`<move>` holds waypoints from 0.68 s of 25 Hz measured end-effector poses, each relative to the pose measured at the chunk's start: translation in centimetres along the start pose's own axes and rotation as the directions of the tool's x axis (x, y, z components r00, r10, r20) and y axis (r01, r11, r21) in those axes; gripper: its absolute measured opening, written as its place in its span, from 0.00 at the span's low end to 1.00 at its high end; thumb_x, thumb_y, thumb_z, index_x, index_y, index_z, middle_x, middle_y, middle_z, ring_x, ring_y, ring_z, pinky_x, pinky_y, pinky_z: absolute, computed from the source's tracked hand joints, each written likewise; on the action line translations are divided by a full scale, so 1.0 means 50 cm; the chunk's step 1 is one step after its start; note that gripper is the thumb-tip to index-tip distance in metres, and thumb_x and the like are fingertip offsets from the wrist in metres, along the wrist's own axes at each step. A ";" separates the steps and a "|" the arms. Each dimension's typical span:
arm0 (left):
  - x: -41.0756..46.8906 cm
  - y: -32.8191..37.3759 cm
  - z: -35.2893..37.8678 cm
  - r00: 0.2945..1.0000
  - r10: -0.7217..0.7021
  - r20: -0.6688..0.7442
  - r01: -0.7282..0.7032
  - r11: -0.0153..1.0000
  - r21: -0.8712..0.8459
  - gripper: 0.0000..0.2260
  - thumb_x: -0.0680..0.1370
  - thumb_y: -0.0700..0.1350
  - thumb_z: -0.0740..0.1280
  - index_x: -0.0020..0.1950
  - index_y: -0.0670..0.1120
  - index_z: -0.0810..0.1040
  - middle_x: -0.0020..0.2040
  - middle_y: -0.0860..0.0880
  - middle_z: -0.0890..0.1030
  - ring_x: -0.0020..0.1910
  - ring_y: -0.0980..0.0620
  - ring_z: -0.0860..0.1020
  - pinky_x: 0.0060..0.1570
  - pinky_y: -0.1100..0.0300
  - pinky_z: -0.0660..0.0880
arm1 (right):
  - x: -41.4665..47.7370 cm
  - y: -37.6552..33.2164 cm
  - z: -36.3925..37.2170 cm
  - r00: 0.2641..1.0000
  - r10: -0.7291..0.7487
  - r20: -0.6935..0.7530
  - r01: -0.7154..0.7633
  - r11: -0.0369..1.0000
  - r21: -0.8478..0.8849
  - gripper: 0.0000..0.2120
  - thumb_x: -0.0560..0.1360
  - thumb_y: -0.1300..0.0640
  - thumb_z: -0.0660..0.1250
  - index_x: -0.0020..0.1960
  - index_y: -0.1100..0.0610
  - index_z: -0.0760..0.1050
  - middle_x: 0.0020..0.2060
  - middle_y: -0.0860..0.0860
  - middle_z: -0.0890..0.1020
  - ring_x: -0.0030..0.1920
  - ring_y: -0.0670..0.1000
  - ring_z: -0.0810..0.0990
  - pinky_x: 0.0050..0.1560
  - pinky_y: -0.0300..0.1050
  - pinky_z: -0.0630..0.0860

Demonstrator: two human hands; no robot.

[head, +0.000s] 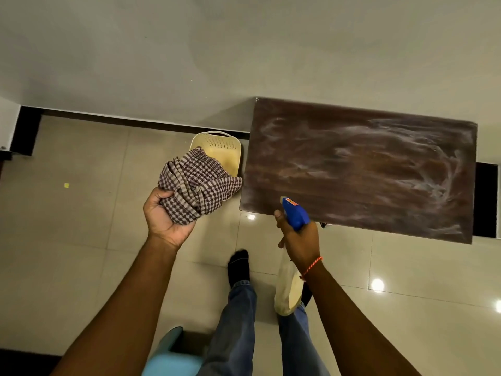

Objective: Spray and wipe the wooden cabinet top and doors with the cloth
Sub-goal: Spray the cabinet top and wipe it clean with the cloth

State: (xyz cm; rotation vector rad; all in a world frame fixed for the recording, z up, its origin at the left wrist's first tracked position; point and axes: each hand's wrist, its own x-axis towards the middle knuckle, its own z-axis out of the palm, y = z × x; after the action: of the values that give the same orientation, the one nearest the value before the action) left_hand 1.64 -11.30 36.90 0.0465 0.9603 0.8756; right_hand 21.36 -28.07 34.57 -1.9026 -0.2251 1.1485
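The dark wooden cabinet top (357, 169) fills the right of the head view, streaked with whitish smears, thickest toward its right end. My left hand (162, 215) is shut on a bunched brown-and-cream checked cloth (198, 185), held in the air left of the cabinet's near corner. My right hand (299, 240) grips a spray bottle with a blue trigger head (295, 213); the nozzle points over the cabinet's near edge. The pale bottle body (287, 291) hangs below my wrist. The cabinet doors are hidden from this angle.
A cream plastic basket (217, 145) stands on the tiled floor against the wall, just left of the cabinet. A light blue plastic object (170, 356) sits by my legs at the bottom. The wall runs close behind the cabinet.
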 end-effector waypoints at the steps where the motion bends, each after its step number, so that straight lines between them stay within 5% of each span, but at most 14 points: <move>1: 0.001 -0.004 0.001 1.000 0.002 0.005 -0.002 1.000 -0.002 0.22 0.69 0.43 0.61 0.60 0.42 0.82 0.58 0.41 0.84 0.54 0.41 0.85 0.51 0.44 0.82 | 0.001 0.003 0.001 1.000 0.002 0.003 -0.002 1.000 0.006 0.05 0.76 0.54 0.71 0.46 0.51 0.75 0.42 0.72 0.79 0.32 0.60 0.77 0.26 0.37 0.76; 10: 0.003 -0.021 0.018 1.000 0.007 0.027 -0.008 1.000 0.023 0.25 0.69 0.44 0.61 0.66 0.44 0.77 0.58 0.43 0.83 0.56 0.42 0.84 0.53 0.45 0.82 | -0.002 0.045 0.010 1.000 0.029 0.007 -0.029 0.995 -0.091 0.11 0.76 0.51 0.70 0.47 0.59 0.75 0.32 0.62 0.76 0.29 0.55 0.77 0.26 0.32 0.74; 17: 0.008 -0.017 0.028 1.000 0.012 0.024 -0.013 0.999 0.032 0.28 0.69 0.44 0.61 0.69 0.44 0.74 0.59 0.42 0.83 0.56 0.42 0.83 0.52 0.44 0.82 | 0.002 0.043 0.004 0.998 0.068 -0.018 -0.070 0.991 -0.112 0.11 0.77 0.52 0.70 0.49 0.60 0.75 0.41 0.68 0.81 0.29 0.54 0.77 0.25 0.33 0.75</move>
State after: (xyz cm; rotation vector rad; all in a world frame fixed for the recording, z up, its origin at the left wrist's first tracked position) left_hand 3.29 -11.13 37.12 0.0904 0.9529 0.8694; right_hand 20.70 -29.18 32.83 -2.0313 -0.2221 1.1893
